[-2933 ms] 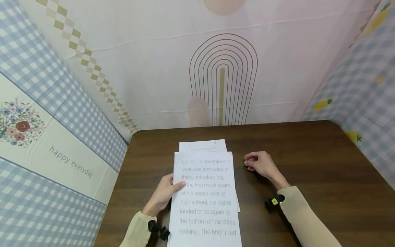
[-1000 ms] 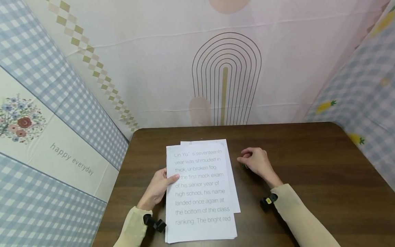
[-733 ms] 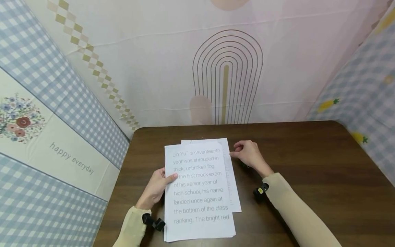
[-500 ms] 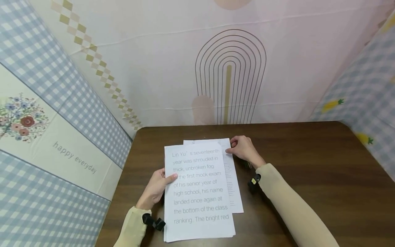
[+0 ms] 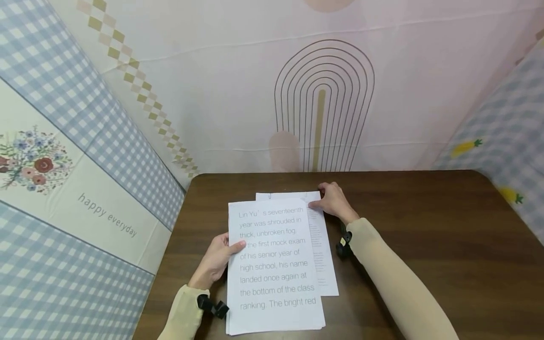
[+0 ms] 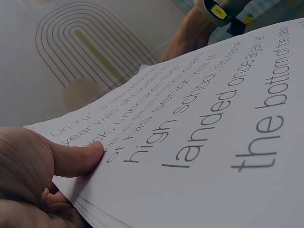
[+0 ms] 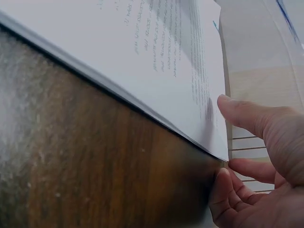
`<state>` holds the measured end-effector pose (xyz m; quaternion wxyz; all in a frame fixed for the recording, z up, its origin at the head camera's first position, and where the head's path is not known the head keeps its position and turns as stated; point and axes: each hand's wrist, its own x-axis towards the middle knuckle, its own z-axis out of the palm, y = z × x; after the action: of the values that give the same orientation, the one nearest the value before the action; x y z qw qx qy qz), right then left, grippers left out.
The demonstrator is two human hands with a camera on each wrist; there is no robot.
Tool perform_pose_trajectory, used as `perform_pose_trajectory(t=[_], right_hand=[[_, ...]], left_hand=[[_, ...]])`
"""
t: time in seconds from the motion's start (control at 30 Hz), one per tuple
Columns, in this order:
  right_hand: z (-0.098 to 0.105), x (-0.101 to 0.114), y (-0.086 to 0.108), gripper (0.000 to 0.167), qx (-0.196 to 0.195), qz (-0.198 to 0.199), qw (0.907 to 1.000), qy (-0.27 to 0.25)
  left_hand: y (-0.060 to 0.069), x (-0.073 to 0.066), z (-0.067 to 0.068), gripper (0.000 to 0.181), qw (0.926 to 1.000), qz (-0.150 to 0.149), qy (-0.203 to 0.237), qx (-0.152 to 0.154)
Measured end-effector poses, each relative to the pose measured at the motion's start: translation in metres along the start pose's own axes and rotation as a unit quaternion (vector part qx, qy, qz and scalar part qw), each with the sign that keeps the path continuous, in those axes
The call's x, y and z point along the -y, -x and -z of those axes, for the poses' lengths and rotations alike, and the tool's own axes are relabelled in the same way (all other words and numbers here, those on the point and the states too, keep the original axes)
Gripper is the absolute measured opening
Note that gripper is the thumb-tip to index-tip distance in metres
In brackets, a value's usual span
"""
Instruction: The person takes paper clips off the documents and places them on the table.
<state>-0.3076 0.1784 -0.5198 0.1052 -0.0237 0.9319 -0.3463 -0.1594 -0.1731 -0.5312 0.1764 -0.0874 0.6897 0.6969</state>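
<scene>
Printed sheets (image 5: 276, 269) are pinched at their left edge by your left hand (image 5: 216, 259). They hide part of a paper pile (image 5: 324, 264) on the brown table (image 5: 446, 226). Your right hand (image 5: 335, 203) is at that pile's far right corner; I cannot tell if it pinches.

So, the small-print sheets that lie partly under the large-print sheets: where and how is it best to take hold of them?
Probably at the far right corner, coming from the right, thumb above: the small-print sheets stick out there, while the large-print sheets cover much of the rest. The right hand is at that corner.
</scene>
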Motion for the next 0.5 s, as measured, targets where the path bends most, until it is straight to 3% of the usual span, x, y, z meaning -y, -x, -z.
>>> perform_pose_trajectory(t=[0.5], right_hand=[[-0.001, 0.0072, -0.0063, 0.068, 0.023, -0.022, 0.9993, 0.016]], left_hand=[[-0.0007, -0.0002, 0.0004, 0.039, 1.0, 0.0, -0.006, -0.001]])
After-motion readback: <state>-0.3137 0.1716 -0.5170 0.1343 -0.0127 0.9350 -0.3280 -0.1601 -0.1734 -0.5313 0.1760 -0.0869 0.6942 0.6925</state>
